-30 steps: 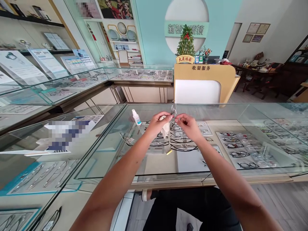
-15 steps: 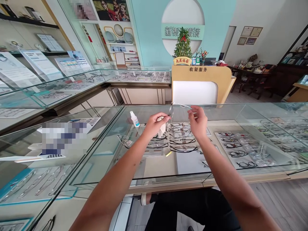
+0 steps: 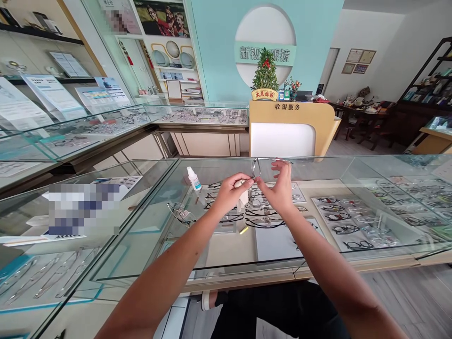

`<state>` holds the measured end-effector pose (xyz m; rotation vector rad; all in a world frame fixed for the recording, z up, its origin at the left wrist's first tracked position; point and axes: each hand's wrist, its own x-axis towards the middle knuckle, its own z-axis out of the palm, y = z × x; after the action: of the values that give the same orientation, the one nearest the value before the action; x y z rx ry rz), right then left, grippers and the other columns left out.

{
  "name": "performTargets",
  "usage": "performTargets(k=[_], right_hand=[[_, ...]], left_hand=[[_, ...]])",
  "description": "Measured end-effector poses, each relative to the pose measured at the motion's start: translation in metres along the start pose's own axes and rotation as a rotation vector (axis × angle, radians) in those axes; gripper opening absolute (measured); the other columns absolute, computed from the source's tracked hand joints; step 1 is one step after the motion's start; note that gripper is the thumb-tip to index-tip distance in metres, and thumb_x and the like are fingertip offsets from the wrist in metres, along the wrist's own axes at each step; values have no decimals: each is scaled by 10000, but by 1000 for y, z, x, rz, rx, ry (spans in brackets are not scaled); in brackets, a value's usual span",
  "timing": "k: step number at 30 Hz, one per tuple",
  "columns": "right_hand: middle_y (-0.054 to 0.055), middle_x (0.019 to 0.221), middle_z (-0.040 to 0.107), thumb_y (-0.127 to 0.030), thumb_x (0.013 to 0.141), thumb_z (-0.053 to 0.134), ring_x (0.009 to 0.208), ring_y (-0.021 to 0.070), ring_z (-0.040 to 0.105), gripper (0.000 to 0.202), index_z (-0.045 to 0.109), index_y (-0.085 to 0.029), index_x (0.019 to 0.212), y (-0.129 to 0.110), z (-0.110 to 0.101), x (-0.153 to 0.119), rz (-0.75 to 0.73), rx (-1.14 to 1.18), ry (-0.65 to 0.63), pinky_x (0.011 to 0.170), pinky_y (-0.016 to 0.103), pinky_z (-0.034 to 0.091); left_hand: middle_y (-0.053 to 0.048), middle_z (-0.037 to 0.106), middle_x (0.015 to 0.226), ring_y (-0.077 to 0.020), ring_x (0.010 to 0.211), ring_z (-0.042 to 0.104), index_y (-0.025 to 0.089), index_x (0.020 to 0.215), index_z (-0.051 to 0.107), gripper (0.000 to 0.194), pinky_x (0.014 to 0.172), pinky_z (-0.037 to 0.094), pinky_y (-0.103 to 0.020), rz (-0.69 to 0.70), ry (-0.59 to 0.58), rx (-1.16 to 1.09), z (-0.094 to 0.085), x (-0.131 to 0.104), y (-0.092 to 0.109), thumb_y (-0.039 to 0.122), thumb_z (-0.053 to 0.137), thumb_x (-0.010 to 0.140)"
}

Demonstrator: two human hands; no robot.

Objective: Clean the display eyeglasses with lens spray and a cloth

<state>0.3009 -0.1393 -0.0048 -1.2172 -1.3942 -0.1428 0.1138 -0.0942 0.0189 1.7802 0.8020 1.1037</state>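
A pair of thin-rimmed eyeglasses (image 3: pixel 257 165) is held up above the glass counter. My left hand (image 3: pixel 230 192) pinches the frame on its left side and has a pale cloth (image 3: pixel 242 201) bunched in the same grip. On the other side, my right hand (image 3: pixel 278 190) has its thumb against the lower part of the frame, with its fingers curled near the temple arm. Exactly where those fingers touch is hard to make out. A small white bottle (image 3: pixel 194 179) with a blue label stands left of my hands.
Under the glass top (image 3: pixel 226 256) lie rows of spectacle frames (image 3: pixel 267 224) and a yellow strip (image 3: pixel 243 230). Farther right is a tray of frames (image 3: pixel 346 229). Leaflets (image 3: pixel 84 207) lie on the left case. A wooden cashier desk (image 3: pixel 326 129) stands beyond.
My right hand has moved from the far end of the temple arm in to the frame, close to my left hand. The eyeglasses have turned slightly. My left hand keeps its grip.
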Motion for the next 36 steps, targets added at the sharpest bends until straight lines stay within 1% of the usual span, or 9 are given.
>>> performTargets(k=[6, 11, 13, 17, 24, 27, 30, 33, 36], right_hand=[[214, 1565, 531, -256, 894, 694, 1426, 373, 592, 591, 460, -259, 1437, 2, -2, 2, -36, -13, -28, 1055, 581, 594], [211, 1636, 514, -140, 848, 590, 1610, 384, 456, 629, 514, -236, 1465, 7, -2, 3, -122, -113, -45, 1234, 645, 470], [202, 1657, 520, -142, 855, 590, 1567, 394, 491, 523, 600, -225, 1372, 9, -2, 4, -106, -161, -55, 1225, 649, 464], [151, 1581, 641, -267, 962, 639, 1441, 401, 559, 107, 700, -246, 1047, 11, -3, 4, -23, -218, -80, 1174, 638, 475], [118, 1516, 718, -346, 1010, 659, 1431, 405, 558, 148, 747, -255, 934, 9, -3, 2, 32, -229, -124, 1149, 633, 471], [118, 1504, 726, -372, 1009, 680, 1443, 409, 554, 152, 782, -259, 999, 7, -4, 2, 14, -251, -122, 1174, 638, 454], [129, 1513, 718, -412, 1011, 694, 1441, 407, 564, 279, 777, -255, 1227, 1, -5, 2, -43, -215, -147, 1184, 627, 454], [125, 1458, 751, -422, 1035, 682, 1372, 371, 627, 369, 729, -243, 1354, -7, -6, 0, -100, -65, -273, 1159, 575, 497], [120, 1341, 800, -390, 1027, 694, 1261, 354, 686, 349, 727, -233, 1336, -12, -3, -2, -97, 62, -368, 1088, 551, 547]], left_hand=[[-12, 726, 811, -159, 684, 527, 217, 942, 790, 508, 628, 399, -286, -51, 22, -44, 0, 3, -8, 705, 823, 804], [-44, 829, 971, -184, 786, 624, 230, 947, 782, 506, 690, 464, -287, -57, 62, -145, 0, 7, -16, 704, 864, 789], [-51, 846, 1022, -191, 830, 644, 235, 941, 775, 504, 719, 482, -289, -54, 104, -191, -1, 8, -17, 700, 879, 776], [-73, 855, 1123, -175, 788, 626, 237, 927, 764, 530, 660, 462, -292, -57, 237, -263, -9, 15, -17, 716, 889, 738], [-60, 841, 1120, -137, 708, 571, 247, 893, 722, 539, 610, 425, -284, -60, 401, -392, -21, 26, -18, 684, 933, 659], [-59, 840, 1120, -145, 756, 603, 242, 882, 730, 535, 651, 449, -280, -58, 369, -408, -21, 25, -16, 662, 959, 644], [-65, 836, 1090, -177, 856, 659, 234, 895, 762, 538, 714, 480, -282, -71, 290, -377, -15, 21, -15, 669, 965, 651], [-41, 798, 973, -174, 830, 643, 224, 930, 789, 551, 708, 467, -273, -75, 196, -326, -7, 14, -13, 686, 951, 677], [-8, 740, 903, -144, 734, 575, 221, 960, 796, 530, 657, 429, -267, -61, 104, -270, 1, 7, -11, 675, 929, 721]])
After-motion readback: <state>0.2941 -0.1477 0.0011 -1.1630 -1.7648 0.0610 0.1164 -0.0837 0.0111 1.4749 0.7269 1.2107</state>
